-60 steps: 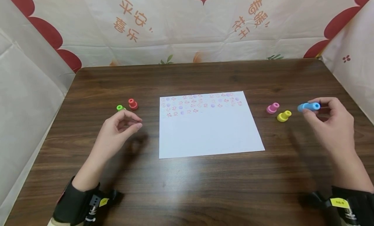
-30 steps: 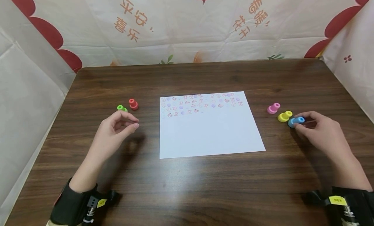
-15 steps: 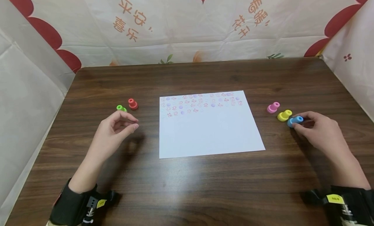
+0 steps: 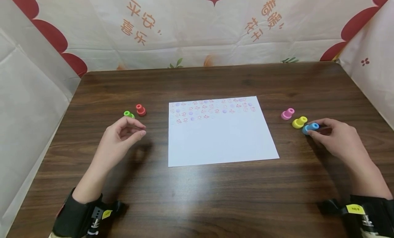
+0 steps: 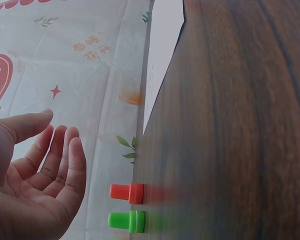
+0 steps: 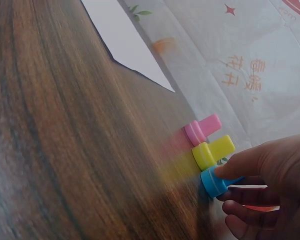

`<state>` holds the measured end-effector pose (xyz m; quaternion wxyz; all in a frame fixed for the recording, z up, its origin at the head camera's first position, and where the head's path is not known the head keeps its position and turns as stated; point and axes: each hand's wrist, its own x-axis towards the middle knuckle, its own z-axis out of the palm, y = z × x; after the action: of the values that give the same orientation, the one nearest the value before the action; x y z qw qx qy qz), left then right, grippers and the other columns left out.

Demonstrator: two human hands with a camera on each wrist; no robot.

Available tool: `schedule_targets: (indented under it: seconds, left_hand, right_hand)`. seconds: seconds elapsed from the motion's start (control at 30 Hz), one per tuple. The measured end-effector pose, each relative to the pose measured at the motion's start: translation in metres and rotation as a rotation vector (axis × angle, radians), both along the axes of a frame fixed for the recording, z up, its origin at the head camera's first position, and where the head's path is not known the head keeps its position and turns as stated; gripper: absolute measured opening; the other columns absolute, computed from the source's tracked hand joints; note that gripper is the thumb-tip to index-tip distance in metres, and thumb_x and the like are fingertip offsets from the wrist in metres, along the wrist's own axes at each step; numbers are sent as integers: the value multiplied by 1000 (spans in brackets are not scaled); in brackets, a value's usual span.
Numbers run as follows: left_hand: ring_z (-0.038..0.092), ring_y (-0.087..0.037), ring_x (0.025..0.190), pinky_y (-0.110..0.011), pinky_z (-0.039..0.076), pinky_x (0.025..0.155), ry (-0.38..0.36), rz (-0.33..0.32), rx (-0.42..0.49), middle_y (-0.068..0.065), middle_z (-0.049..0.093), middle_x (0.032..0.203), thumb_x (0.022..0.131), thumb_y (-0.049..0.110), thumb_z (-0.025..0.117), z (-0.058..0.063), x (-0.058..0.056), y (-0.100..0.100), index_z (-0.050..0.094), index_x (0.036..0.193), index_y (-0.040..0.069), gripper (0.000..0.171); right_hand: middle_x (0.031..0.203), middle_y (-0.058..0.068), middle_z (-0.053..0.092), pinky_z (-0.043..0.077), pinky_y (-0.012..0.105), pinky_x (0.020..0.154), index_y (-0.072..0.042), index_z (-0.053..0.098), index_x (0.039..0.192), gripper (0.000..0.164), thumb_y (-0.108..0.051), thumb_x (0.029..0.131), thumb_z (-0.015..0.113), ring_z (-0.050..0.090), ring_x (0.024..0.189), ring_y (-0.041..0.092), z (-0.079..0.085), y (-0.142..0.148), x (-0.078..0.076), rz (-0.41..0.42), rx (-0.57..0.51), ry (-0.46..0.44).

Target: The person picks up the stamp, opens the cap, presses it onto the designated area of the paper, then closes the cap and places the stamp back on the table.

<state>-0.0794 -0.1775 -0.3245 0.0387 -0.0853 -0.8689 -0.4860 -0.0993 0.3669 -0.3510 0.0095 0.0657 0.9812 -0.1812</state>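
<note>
My right hand (image 4: pixel 338 137) pinches a blue stamp (image 4: pixel 310 128) between thumb and fingers, and the stamp stands on the table at the right. Beside it stand a yellow stamp (image 4: pixel 299 122) and, farther back, a pink stamp (image 4: pixel 287 114). The right wrist view shows the thumb against the side of the blue stamp (image 6: pixel 213 181). My left hand (image 4: pixel 121 139) is held above the table with loosely curled fingers and nothing in it. Just beyond it are a green stamp (image 4: pixel 128 114), partly hidden by the hand, and a red stamp (image 4: pixel 140 110).
Between the hands lies a white sheet of paper (image 4: pixel 221 139) with rows of small red and purple stamp prints along its upper part. The dark wooden table (image 4: pixel 197 200) ends at a white printed cloth (image 4: pixel 197 29) hanging behind and at both sides.
My right hand has carried the blue stamp left and down, from above the table to a spot beside the yellow one. Since a second ago it has hardly moved. The left hand stays almost still.
</note>
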Motion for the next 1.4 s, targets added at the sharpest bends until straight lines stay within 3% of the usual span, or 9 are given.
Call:
schedule_targets:
  seconds: [0.27, 0.7, 1.03, 1.1, 1.2, 1.3, 1.4]
  left_hand:
    - [62, -5, 86, -5, 50, 72, 10, 2, 9, -11, 64, 97, 89, 12, 67, 1, 0, -1, 62, 103, -1, 20]
    - [62, -6, 85, -5, 50, 72, 8, 15, 1, -10, 64, 97, 89, 13, 67, 1, 0, -5, 62, 104, 0, 20]
    - [62, -8, 87, -6, 49, 74, -12, 37, -7, -10, 66, 101, 91, 16, 65, 3, 0, -7, 62, 106, 3, 20]
    - [63, -9, 88, -6, 49, 74, -15, 32, 1, -12, 67, 103, 93, 18, 63, 3, 0, -8, 62, 108, 4, 21]
    - [64, -10, 89, -7, 50, 75, -13, 10, 28, -16, 67, 107, 95, 18, 59, 4, -2, -9, 62, 111, 3, 22]
    - [65, -11, 91, -8, 52, 75, -2, -1, 37, -12, 68, 107, 96, 19, 57, 4, -3, -10, 62, 112, 3, 23]
    - [65, -14, 93, -8, 51, 77, 14, -5, 36, -1, 69, 104, 97, 19, 57, 6, -4, -11, 64, 113, 5, 23]
  right_hand:
    - [105, 41, 56, 47, 65, 69, 13, 50, 119, 53, -30, 92, 62, 53, 93, 53, -2, 2, 1, 5, -14, 14]
    - [113, 39, 54, 47, 68, 70, 8, 50, 124, 66, -49, 92, 54, 52, 99, 54, 4, 3, 3, 2, -51, 20]
    - [121, 34, 53, 43, 61, 72, 6, 50, 127, 56, -39, 95, 53, 48, 105, 50, 24, -6, 9, -123, -85, 155]
    - [122, 33, 53, 43, 57, 76, 5, 51, 129, 55, -38, 95, 53, 48, 106, 48, 28, -10, 10, -148, -91, 203]
    - [123, 30, 55, 43, 33, 82, 2, 53, 130, 52, -36, 94, 55, 50, 104, 38, 33, -15, 10, -173, -102, 276]
    - [122, 24, 57, 33, 11, 78, -3, 55, 130, 49, -35, 93, 59, 49, 96, 9, 39, -20, 11, -174, -115, 333]
    - [116, 5, 60, 28, 5, 73, -7, 58, 128, 46, -34, 91, 62, 40, 86, -12, 44, -27, 12, -145, -142, 375]
